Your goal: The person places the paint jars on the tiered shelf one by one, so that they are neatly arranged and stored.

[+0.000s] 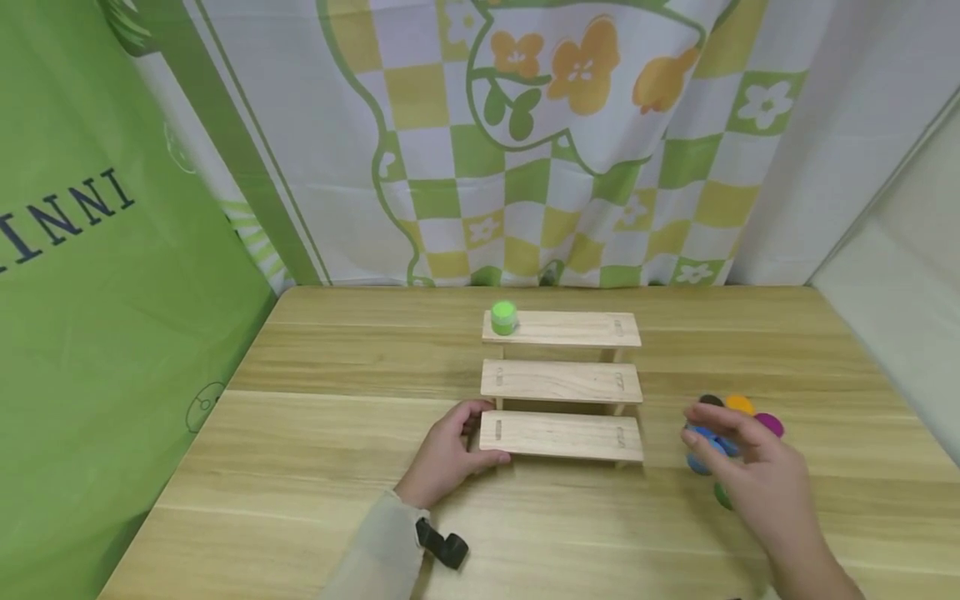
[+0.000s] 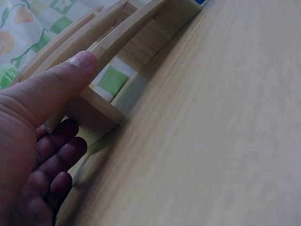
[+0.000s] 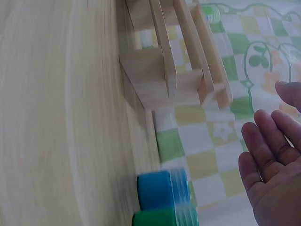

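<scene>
A three-tier wooden step rack (image 1: 561,435) stands near the middle of the table. On the left end of its top tier sits a light green jar (image 1: 504,318). My left hand (image 1: 447,454) grips the lowest tier's left end, thumb along the front edge and fingers behind. Over a cluster of small lidded jars to the right hovers my right hand (image 1: 772,483), fingers apart from the thumb and nothing between them. Beneath and around it are a blue jar (image 1: 702,461), a green jar (image 3: 153,218), a purple jar (image 1: 770,424), an orange jar (image 1: 739,404) and a black jar (image 1: 711,400).
The wooden table (image 1: 300,467) reaches back to a checked, flowered curtain (image 1: 480,200). A green cloth (image 1: 112,292) hangs along the left side, and a pale wall (image 1: 900,225) borders the right. A black strap with a small device (image 1: 442,543) circles the left wrist.
</scene>
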`<act>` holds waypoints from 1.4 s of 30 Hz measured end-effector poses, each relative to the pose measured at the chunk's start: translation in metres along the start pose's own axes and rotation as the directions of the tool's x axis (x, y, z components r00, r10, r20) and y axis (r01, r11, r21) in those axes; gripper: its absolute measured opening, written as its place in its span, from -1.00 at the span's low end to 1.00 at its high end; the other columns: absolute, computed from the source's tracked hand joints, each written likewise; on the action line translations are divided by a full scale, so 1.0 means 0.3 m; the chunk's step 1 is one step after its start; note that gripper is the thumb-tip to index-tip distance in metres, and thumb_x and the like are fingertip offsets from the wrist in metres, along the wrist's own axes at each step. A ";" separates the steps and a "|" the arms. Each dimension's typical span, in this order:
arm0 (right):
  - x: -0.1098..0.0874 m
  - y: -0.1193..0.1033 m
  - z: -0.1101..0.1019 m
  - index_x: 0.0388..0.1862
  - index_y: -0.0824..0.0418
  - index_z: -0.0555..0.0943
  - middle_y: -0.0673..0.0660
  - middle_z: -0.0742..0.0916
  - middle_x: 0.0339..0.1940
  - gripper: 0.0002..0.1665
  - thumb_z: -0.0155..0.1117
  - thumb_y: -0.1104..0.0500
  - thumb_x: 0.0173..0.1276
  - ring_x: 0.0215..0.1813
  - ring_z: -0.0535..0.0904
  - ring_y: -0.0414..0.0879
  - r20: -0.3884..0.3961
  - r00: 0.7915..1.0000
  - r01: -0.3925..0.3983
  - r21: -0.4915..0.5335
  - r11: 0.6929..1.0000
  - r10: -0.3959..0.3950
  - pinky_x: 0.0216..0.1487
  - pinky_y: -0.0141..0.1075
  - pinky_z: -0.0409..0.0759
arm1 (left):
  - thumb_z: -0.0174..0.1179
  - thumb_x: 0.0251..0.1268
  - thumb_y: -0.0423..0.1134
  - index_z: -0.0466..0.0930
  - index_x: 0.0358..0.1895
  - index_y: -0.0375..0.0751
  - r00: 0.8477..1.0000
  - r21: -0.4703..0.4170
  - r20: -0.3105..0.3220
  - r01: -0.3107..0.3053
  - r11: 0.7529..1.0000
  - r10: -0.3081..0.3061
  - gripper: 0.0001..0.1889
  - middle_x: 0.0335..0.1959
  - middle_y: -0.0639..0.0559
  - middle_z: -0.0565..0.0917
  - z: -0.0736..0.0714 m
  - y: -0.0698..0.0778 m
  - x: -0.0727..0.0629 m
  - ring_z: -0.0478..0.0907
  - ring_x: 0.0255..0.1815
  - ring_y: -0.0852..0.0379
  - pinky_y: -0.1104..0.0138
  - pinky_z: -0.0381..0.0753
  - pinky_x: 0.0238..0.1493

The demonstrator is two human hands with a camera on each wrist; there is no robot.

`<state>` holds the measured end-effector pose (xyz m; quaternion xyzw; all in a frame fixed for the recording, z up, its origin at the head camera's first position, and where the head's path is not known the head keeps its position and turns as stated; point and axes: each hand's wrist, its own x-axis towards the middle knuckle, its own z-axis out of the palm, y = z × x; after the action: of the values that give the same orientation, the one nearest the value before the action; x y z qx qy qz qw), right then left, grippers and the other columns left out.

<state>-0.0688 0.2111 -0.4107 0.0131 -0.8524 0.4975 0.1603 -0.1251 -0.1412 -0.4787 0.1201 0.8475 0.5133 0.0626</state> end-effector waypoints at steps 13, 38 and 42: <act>-0.027 0.074 -0.075 0.17 0.19 0.64 -0.44 0.68 -0.03 -0.52 0.44 0.03 0.35 0.01 0.43 -0.67 0.017 0.987 -0.154 -0.147 0.977 0.158 -0.20 -0.63 0.51 | 0.59 -0.06 -0.01 0.49 0.27 -0.02 1.000 0.000 -0.003 0.010 1.000 -0.010 -0.25 -0.01 0.12 0.62 0.002 -0.006 0.003 0.54 -0.06 0.14 0.18 0.51 0.02; -0.041 0.232 -0.183 0.41 0.05 0.49 -0.37 0.63 0.14 -0.25 0.36 -0.23 0.34 -0.08 0.36 -0.62 0.087 0.925 -0.340 -0.246 0.908 0.369 -0.04 -0.33 0.54 | 0.59 -0.04 -0.02 0.49 0.27 -0.01 1.000 0.004 0.000 0.011 1.000 -0.011 -0.26 -0.02 0.14 0.62 0.001 -0.003 0.002 0.52 -0.06 0.14 0.19 0.50 0.03; -0.037 0.240 -0.191 0.41 0.15 0.46 -0.35 0.64 0.10 -0.22 0.39 -0.19 0.33 -0.17 0.42 -0.69 0.130 0.928 -0.304 -0.273 0.913 0.348 -0.25 -0.56 0.41 | 0.59 -0.05 -0.02 0.48 0.28 0.00 1.000 0.010 0.000 0.013 1.000 -0.013 -0.25 -0.02 0.15 0.62 0.002 -0.003 0.002 0.52 -0.06 0.15 0.21 0.50 0.02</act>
<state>-0.0564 0.2947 -0.4488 -0.1059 -0.9087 0.4039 -0.0009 -0.1257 -0.1410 -0.4799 0.1149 0.8507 0.5088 0.0652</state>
